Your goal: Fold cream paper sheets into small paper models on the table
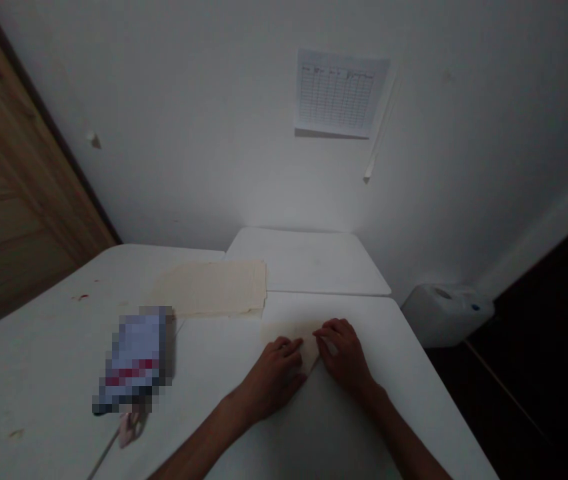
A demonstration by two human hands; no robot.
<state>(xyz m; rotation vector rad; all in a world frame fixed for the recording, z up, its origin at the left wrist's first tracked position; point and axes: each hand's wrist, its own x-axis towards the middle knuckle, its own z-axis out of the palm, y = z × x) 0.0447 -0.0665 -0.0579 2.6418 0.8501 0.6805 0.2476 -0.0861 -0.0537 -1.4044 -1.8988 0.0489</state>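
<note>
The cream piece [309,355] lies on the table [204,380], right of and nearer than the cream stack [219,287]. Left hand [275,373] and right hand [343,355] pinch its opposite edges, grip nearly closed. Uneven tension could crease or tear it.

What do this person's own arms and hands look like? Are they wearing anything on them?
The left hand and right hand are ordinary human hands, without gloves. The left arm and right arm are slim and bare as far as they show: no sleeve, watch or bracelet. It's too dim to make out finer markings.
</note>
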